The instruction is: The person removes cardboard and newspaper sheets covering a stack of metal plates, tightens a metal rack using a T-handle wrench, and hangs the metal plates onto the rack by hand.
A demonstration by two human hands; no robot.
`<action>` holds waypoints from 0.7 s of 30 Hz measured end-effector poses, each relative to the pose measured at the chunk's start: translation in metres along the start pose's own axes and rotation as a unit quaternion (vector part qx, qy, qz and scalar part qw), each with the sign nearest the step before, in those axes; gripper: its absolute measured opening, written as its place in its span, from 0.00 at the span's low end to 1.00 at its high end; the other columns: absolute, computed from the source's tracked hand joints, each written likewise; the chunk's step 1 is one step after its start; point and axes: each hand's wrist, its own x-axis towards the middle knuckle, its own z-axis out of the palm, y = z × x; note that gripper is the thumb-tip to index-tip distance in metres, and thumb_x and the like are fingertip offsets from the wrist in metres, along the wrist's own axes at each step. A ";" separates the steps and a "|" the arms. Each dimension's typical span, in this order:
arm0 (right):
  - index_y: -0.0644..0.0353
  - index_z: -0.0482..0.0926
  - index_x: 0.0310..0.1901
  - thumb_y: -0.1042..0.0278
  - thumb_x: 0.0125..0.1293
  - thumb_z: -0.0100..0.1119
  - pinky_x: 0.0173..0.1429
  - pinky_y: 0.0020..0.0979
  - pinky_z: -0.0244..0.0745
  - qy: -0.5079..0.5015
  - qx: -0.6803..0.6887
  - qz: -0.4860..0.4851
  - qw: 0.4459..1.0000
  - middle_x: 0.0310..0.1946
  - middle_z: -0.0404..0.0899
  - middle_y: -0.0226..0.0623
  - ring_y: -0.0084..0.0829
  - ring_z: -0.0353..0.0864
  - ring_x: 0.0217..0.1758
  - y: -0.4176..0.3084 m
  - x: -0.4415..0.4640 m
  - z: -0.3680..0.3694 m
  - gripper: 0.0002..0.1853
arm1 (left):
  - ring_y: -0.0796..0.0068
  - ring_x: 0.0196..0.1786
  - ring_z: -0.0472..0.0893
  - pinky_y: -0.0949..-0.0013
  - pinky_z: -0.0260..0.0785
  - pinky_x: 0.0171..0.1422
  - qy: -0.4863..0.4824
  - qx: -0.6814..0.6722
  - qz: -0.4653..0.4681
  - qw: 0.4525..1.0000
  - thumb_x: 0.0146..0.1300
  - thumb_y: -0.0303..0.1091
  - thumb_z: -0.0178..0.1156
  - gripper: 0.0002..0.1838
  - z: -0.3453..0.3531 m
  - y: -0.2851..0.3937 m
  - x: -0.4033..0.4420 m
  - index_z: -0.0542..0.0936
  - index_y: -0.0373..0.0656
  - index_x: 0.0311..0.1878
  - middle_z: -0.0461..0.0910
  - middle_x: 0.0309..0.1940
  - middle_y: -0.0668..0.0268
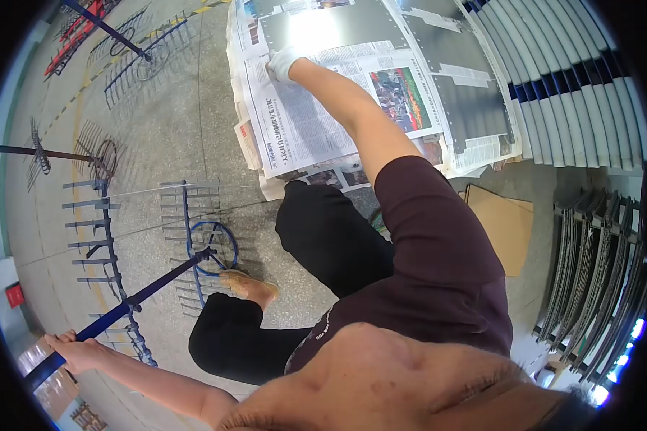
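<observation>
My left hand (77,352) is bare and closed around the blue post (104,321) of a metal rack, whose arms carry rows of thin prongs. A white work glove covers my right hand (285,65), reached out over a stack of flat grey metal panels (331,32) and newspaper. Its fingers are bent together at the upper left edge of a newspaper sheet (323,108), which lies over the lower part of the top panel. Exactly how the fingertips grip the paper is too small to see.
More pronged racks (102,159) stand on the speckled floor to the left. White panels (575,115) are lined up at the upper right, with a dark wire rack (589,287) below them. Cardboard (499,223) lies on the floor behind me. One foot (250,289) is beside a rack's round base.
</observation>
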 end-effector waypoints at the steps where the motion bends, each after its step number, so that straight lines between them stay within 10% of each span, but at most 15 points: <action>1: 0.55 0.79 0.54 0.68 0.62 0.54 0.50 0.49 0.76 -0.035 -0.024 0.001 0.999 0.54 0.80 0.35 0.40 0.82 0.54 -0.001 0.002 -0.001 0.18 | 0.80 0.18 0.58 0.72 0.54 0.24 -0.003 0.000 0.002 1.000 0.59 0.25 0.64 0.11 0.000 0.000 0.000 0.73 0.37 0.24 0.62 0.14 0.71; 21: 0.59 0.84 0.40 0.71 0.60 0.54 0.41 0.41 0.79 0.070 0.028 0.002 0.997 0.39 0.85 0.40 0.40 0.85 0.43 -0.005 -0.038 0.021 0.11 | 0.80 0.18 0.61 0.73 0.56 0.22 -0.025 -0.032 0.025 0.999 0.58 0.23 0.65 0.10 -0.008 -0.013 0.011 0.71 0.38 0.27 0.66 0.18 0.69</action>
